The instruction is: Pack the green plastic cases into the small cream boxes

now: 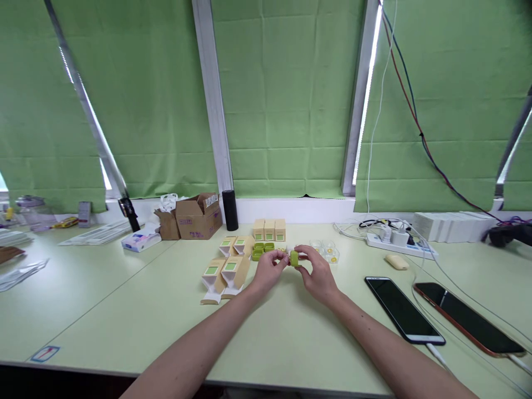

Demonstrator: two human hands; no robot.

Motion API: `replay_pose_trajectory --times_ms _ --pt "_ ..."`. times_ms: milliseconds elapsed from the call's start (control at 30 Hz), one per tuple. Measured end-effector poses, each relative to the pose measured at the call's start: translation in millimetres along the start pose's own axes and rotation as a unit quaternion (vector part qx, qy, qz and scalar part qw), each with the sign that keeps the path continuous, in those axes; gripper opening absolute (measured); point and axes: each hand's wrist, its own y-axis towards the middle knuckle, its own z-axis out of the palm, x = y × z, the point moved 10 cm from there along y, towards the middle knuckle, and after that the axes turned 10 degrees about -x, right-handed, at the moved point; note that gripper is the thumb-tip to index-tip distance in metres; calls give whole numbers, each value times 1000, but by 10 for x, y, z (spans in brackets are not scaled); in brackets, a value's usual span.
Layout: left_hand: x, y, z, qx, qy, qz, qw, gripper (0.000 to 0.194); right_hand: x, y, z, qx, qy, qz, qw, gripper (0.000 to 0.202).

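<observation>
Head view: fingers (304,250) on green case (294,258), well inside table edge (266,384).

Bright scene, daylight slivers beside green blinds (286,100), tabletop (91,271) sheen, stretched edges

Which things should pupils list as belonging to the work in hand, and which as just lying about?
Probably the work:
- held green piece
- green containers
- small tan boxes
- clear tray

Probably lying about:
- phones
- power strip
- large carton
- black cylinder
</observation>
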Motion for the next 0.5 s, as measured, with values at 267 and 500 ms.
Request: replay_pose_trajectory --times_ms 267,500 --pt "19 16 -20 -3 -20 -12 1000 27 -40 -10 -3 0 5 11 1000 45" --pt "14 17 -16 5 -22 -10 1000 30 -38 -4 -4 -1 2 8 1000 43"
